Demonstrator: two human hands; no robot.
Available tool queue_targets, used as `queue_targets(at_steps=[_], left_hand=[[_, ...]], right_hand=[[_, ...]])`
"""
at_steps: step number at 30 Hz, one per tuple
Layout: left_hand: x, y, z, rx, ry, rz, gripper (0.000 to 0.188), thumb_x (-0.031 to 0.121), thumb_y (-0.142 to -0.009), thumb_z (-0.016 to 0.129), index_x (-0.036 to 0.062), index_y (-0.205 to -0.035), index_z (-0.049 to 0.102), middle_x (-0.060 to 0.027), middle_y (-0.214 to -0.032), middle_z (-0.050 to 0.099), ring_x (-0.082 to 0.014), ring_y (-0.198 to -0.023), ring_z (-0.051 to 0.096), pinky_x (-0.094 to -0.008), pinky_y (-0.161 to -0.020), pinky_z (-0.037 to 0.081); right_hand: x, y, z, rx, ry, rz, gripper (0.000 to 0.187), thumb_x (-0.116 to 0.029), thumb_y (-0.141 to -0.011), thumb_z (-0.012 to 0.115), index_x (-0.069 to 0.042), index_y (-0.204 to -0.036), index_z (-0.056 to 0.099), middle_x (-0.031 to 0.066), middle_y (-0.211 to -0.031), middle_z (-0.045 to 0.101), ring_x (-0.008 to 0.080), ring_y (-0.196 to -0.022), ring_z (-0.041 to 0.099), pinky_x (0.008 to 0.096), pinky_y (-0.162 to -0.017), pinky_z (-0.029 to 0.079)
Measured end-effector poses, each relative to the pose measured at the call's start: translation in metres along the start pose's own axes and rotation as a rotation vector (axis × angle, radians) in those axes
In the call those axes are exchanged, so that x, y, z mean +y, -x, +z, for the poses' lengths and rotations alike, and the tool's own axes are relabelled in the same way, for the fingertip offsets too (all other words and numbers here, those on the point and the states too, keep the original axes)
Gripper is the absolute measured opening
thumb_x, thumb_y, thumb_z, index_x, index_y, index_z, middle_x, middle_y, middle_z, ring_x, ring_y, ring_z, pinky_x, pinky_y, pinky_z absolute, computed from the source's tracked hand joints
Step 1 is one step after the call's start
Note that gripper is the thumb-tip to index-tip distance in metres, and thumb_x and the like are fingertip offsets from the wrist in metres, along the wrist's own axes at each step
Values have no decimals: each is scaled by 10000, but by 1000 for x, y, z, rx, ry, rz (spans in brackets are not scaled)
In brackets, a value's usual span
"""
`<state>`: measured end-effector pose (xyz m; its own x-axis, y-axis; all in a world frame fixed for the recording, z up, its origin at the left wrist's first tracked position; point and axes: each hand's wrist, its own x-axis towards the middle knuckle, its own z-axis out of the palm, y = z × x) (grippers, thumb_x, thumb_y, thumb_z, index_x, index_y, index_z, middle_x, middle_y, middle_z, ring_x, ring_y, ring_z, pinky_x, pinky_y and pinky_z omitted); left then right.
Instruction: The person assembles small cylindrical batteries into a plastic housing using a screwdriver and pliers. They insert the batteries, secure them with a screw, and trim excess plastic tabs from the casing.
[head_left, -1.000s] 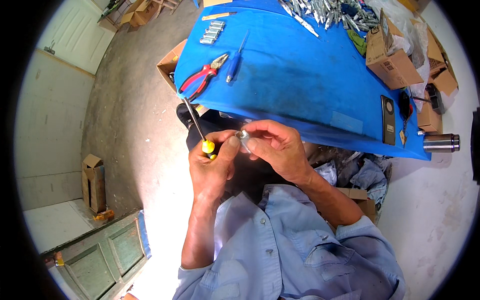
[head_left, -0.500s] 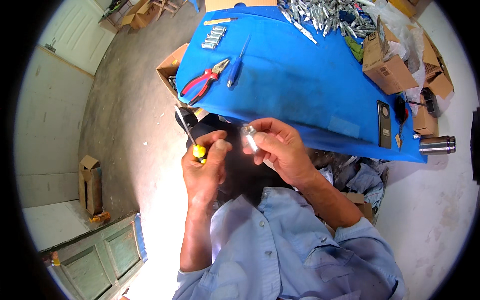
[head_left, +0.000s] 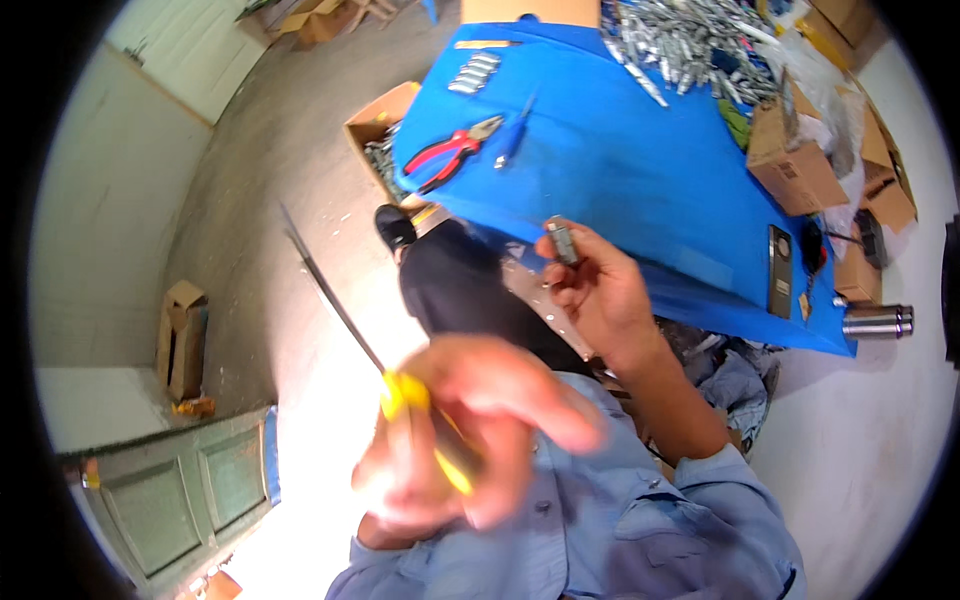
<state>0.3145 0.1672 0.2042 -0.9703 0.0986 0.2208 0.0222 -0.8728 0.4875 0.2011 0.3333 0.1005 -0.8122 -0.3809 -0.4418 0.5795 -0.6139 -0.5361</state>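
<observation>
My left hand (head_left: 500, 385), smeared by motion, is raised close in front of my shirt. In it is a screwdriver (head_left: 335, 305) with a yellow and black handle, its long shaft pointing up and to the left. By the near edge of the blue-covered table (head_left: 610, 150), my right hand (head_left: 615, 300) pinches a small grey metal cylinder (head_left: 563, 243) between thumb and fingers. Red-and-black pliers (head_left: 455, 155) and a blue-handled screwdriver (head_left: 512, 138) lie on the cloth beyond. Several similar metal cylinders (head_left: 473, 73) rest in a row farther back.
A heap of metal parts (head_left: 690, 45) covers the far right of the table. Cardboard boxes (head_left: 795, 160), a phone-like dark slab (head_left: 779, 270) and a steel flask (head_left: 878, 322) line the right side. An open carton (head_left: 375, 120) stands left of the table.
My left hand has come nearer and lower with the screwdriver, away from the cylinder. My right hand has moved right and slightly up, still holding the cylinder. The view has shifted.
</observation>
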Motion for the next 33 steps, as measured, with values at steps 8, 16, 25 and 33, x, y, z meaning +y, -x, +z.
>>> queue_targets(at_steps=[8, 16, 25, 33], left_hand=[[-7, 39, 55, -479, 535, 255, 567, 255, -970, 695, -256, -1190, 587, -401, -1096, 654, -456, -959, 711, -489, -838, 593], [51, 58, 50, -500, 144, 60, 539, 310, -949, 690, -183, -1160, 632, -348, -1047, 698, -367, -822, 718, -283, -659, 581], [15, 98, -34, 367, -236, -27, 495, 320, -1007, 553, -69, -1311, 522, -217, -1001, 735, -95, -441, 455, -223, -416, 353], [-1, 113, -107, 781, -341, 29, 357, 241, -1030, 562, -25, -1269, 552, -113, -940, 700, -86, -500, 457, -226, -412, 367]], right_hand=[[9, 1, -11, -14, 63, -101, 273, -226, -1027, 553, -33, -1200, 638, 69, -967, 700, 126, -723, 623, 252, -562, 463], [21, -7, -9, -32, 101, -50, 238, -179, -1005, 591, -55, -1204, 628, 65, -975, 702, 92, -690, 617, 223, -504, 451], [14, -8, -9, -190, 89, -147, 288, -107, -994, 617, -57, -1277, 600, 95, -1050, 717, 109, -766, 663, 205, -598, 519], [-7, -19, -21, -286, 214, -212, 264, -88, -1022, 589, -32, -1279, 599, 96, -1159, 689, 121, -884, 676, 226, -643, 550]])
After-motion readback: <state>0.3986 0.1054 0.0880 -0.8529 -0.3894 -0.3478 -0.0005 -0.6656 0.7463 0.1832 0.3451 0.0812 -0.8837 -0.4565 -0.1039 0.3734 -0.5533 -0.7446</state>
